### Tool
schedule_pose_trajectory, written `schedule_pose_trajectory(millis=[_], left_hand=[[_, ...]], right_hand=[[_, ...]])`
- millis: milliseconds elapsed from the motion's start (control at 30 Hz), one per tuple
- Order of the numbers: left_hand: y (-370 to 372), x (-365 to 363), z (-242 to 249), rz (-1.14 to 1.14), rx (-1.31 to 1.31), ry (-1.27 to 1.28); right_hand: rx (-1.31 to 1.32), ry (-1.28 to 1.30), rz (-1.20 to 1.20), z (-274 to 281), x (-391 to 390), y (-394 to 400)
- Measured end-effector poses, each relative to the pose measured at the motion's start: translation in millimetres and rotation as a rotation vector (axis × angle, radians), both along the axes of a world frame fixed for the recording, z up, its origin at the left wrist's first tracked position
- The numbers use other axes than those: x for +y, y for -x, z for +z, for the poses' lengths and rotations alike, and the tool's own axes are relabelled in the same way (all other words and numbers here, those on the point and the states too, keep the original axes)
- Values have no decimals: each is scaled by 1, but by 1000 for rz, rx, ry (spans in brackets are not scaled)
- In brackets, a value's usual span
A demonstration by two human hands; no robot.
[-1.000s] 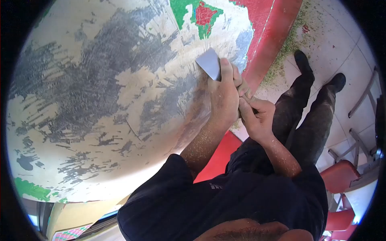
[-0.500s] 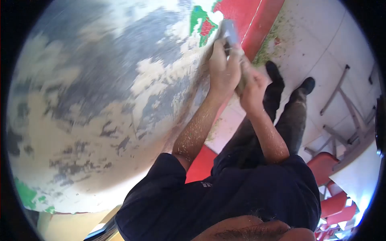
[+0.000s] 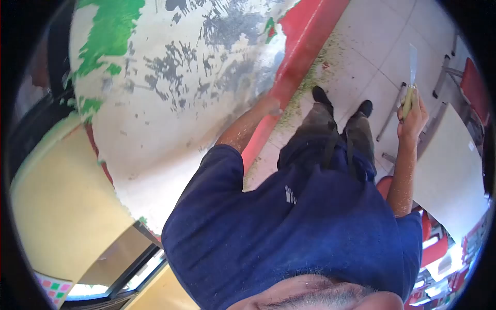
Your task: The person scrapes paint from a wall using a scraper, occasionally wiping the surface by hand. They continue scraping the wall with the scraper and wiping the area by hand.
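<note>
My right hand [image 3: 412,119], raised out to the right, is closed around the yellowish handle of a putty knife [image 3: 413,67]. The knife's flat metal blade points away from me and touches nothing. On the other side, my left hand [image 3: 269,105] is at the red border of a large wall-like surface [image 3: 155,124]. Blur hides its fingers, and I cannot make out whether it presses on the surface. White and grey patches cover that surface, with green paint [image 3: 111,31] at the upper left and a red band [image 3: 305,46] along its edge. Pale flecks dot both forearms.
Greenish paint flakes [image 3: 297,98] lie on the tiled floor [image 3: 361,46] along the red band. To the right are a white table [image 3: 449,170] and red chairs [image 3: 473,90]. A yellow wall section [image 3: 62,196] adjoins the patchy surface at the left.
Both hands were together at the knife against the surface. My right hand has carried the knife away to the right. My left hand has let go and lowered; the view has shifted.
</note>
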State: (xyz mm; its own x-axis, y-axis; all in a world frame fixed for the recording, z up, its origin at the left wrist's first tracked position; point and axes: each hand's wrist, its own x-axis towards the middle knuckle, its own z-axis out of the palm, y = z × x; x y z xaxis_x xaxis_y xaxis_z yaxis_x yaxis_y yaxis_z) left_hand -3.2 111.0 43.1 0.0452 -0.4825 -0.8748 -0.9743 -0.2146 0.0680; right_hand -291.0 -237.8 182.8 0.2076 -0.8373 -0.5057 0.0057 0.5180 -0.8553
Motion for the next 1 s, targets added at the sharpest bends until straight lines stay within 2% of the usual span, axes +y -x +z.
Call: schedule_pose_trajectory(millis=[33,100,167,200,233,267,333,400,433,500,533,600,667,733,800,933,1000], left_hand=[[14,70,-99,407,192,-120],[75,93,-68,444,349,-11],[150,130,-70,603,449,328],[179,151,-55,687,444,375],[206,170,-41,785,429,346],[228,187,-26,907,374,215],[265,213,0,1124,273,15],[308,245,12,1319,181,-47],[331,254,15,1420,143,-64],[378,258,20,1607,84,-53],[401,256,22,1692,64,-43],[445,247,24,1840,45,-7],[485,228,23,1971,40,40],[525,204,21,2096,46,87],[561,178,20,2203,56,132],[610,129,13,2362,72,196],[629,111,6,2426,79,223]], right_hand=[[17,25,-2,15,-2,15],[53,-40,-50,23,-11,36],[101,-117,-32,-5,-20,64],[136,-136,12,-33,-25,78],[171,-149,59,-67,-31,89],[204,-155,112,-89,-36,95],[367,-197,233,-99,-40,90],[545,-157,400,-91,-40,79],[722,426,808,-137,-59,99],[685,1107,1193,-173,-92,108],[559,1137,1202,-165,-95,105],[660,284,1033,-119,-87,82],[594,463,1167,-128,-110,80],[578,480,1248,-143,-129,75],[691,642,1428,-173,-146,68],[878,1121,1900,-198,-132,35],[805,1442,2035,-215,-127,26]])
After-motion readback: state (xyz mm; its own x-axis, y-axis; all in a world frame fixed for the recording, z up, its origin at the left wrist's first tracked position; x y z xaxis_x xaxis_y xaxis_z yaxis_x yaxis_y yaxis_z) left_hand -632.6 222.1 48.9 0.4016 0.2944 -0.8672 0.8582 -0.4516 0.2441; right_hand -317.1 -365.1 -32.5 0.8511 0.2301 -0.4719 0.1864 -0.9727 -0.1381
